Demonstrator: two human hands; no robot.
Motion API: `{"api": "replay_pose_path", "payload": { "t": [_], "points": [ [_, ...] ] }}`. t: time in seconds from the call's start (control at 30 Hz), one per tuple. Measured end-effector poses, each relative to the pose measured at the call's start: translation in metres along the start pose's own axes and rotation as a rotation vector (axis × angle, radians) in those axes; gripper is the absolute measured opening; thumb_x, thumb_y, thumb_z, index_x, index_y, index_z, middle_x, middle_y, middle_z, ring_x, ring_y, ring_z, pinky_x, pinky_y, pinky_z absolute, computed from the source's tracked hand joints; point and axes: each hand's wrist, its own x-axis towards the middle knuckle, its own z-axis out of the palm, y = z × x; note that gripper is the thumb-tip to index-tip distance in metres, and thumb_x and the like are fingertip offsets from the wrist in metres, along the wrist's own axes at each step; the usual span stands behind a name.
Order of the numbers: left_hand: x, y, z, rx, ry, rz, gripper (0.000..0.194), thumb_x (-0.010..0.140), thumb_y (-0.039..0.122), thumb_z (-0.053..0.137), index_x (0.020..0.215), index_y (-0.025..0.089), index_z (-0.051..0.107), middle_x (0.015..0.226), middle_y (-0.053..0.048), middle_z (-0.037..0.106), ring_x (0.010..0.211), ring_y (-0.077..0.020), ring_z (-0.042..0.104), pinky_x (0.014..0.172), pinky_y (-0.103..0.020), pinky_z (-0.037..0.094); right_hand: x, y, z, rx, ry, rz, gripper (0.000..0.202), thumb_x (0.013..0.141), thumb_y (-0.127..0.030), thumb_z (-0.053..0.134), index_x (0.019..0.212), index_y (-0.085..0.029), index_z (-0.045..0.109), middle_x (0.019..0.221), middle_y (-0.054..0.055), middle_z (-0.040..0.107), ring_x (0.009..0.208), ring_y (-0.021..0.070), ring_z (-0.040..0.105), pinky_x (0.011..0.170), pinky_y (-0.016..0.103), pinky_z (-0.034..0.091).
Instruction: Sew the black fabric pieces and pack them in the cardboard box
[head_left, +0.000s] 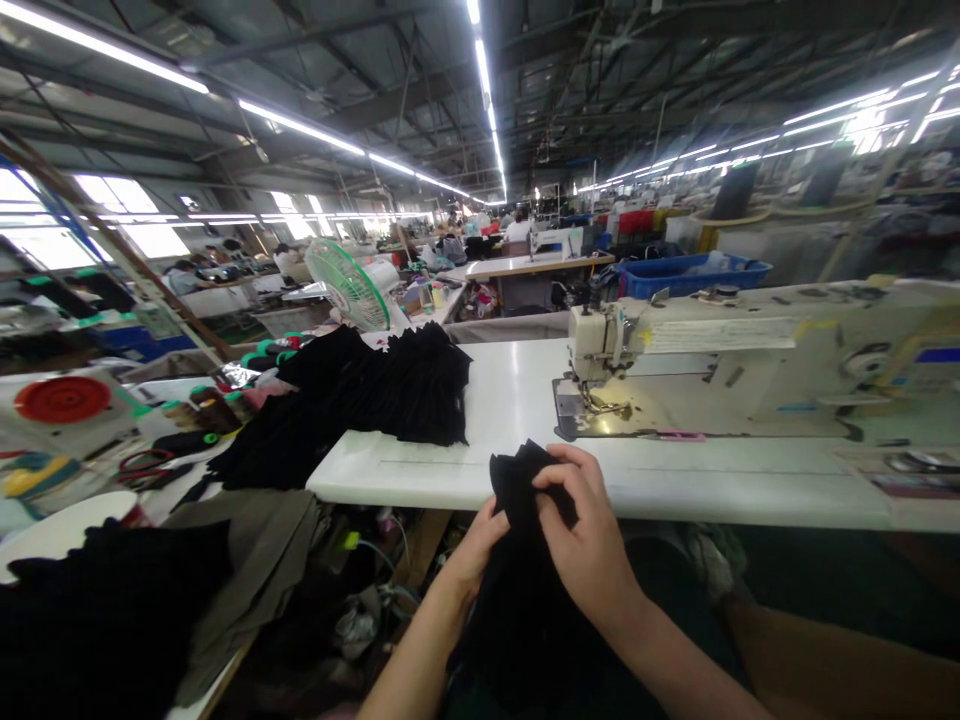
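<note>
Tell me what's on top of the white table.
The white table bears a black fabric pile at its left, a sewing machine at its right, and a small pink item by the machine. What the pile covers or the machine hides can't be seen.

Blk cloth (517, 560), jagged top edge, btwn both hands (536, 510)

**One Head-Worn View Over the Desk (405, 478)**

The only camera sits on the person's head, facing forward and down. Its wide view looks over the left hand (478, 548) and right hand (596, 545), close to the lens at the lower middle with the black cloth (521, 590). The desk crosses just beyond them, with the sewing machine (720, 375) seen from its front at right. Farther off, the view reaches down the hall to the roof lights (484, 75).
</note>
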Motion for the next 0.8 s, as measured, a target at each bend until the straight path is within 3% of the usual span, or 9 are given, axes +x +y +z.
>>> {"api": "replay_pose_path", "payload": {
  "t": [0.1,0.23,0.37,0.47,0.57,0.7,0.8],
  "points": [
    [-0.004,-0.001,0.002,-0.018,0.028,-0.009,0.042,0.070,0.040,0.087,0.103,0.017,0.073,0.091,-0.004,0.074,0.092,-0.0221,0.069,0.084,-0.026,0.048,0.001,0.000,0.000,-0.019,0.032,-0.037,0.018,0.089,-0.010,0.047,0.094,-0.025,0.056,0.128,0.008,0.051,0.128,0.0253,0.048,0.108,0.049,0.039],
    [-0.005,0.000,0.005,-0.029,-0.027,0.032,0.047,0.072,0.042,0.084,0.110,0.017,0.072,0.096,-0.006,0.074,0.097,-0.0264,0.069,0.087,-0.030,0.050,0.004,0.000,-0.003,-0.085,-0.038,-0.077,0.019,0.091,-0.013,0.046,0.085,-0.024,0.060,0.131,0.009,0.052,0.128,0.0268,0.047,0.109,0.050,0.038],
    [-0.008,0.005,0.013,-0.037,-0.008,0.054,0.048,0.071,0.043,0.085,0.108,0.016,0.072,0.092,-0.006,0.073,0.094,-0.0270,0.069,0.088,-0.033,0.051,0.008,-0.004,-0.009,-0.060,-0.128,0.019,0.014,0.095,-0.031,0.052,0.092,-0.023,0.063,0.135,0.011,0.052,0.130,0.0293,0.045,0.110,0.053,0.036],
    [-0.011,0.010,0.020,-0.023,0.059,0.051,0.046,0.064,0.039,0.089,0.099,0.015,0.073,0.079,-0.004,0.071,0.082,-0.0226,0.068,0.085,-0.031,0.051,0.011,-0.011,-0.011,-0.097,-0.137,0.096,0.021,0.085,-0.042,0.068,0.086,-0.022,0.060,0.133,0.012,0.053,0.129,0.0326,0.045,0.109,0.055,0.037],
    [-0.015,0.013,0.021,-0.006,0.085,0.032,0.053,0.065,0.039,0.089,0.107,0.013,0.071,0.088,-0.008,0.073,0.087,-0.0244,0.069,0.084,-0.031,0.051,0.013,-0.017,-0.011,-0.115,-0.113,0.078,0.018,0.084,-0.037,0.068,0.086,-0.022,0.058,0.131,0.012,0.053,0.126,0.0322,0.046,0.107,0.054,0.038],
    [-0.021,0.018,0.021,-0.025,0.020,0.059,0.065,0.064,0.043,0.088,0.117,0.012,0.066,0.104,-0.014,0.073,0.099,-0.0305,0.070,0.086,-0.033,0.053,0.018,-0.023,-0.012,-0.080,-0.081,-0.042,0.004,0.087,-0.024,0.057,0.088,-0.022,0.059,0.126,0.012,0.056,0.121,0.0293,0.050,0.104,0.051,0.042],
    [-0.024,0.024,0.027,-0.024,0.037,0.081,0.061,0.066,0.042,0.087,0.115,0.012,0.066,0.104,-0.015,0.074,0.095,-0.0302,0.071,0.085,-0.034,0.054,0.023,-0.025,-0.014,-0.028,-0.062,-0.118,0.012,0.087,-0.019,0.055,0.098,-0.021,0.060,0.126,0.011,0.056,0.121,0.0275,0.051,0.105,0.049,0.042]
  ]
}}
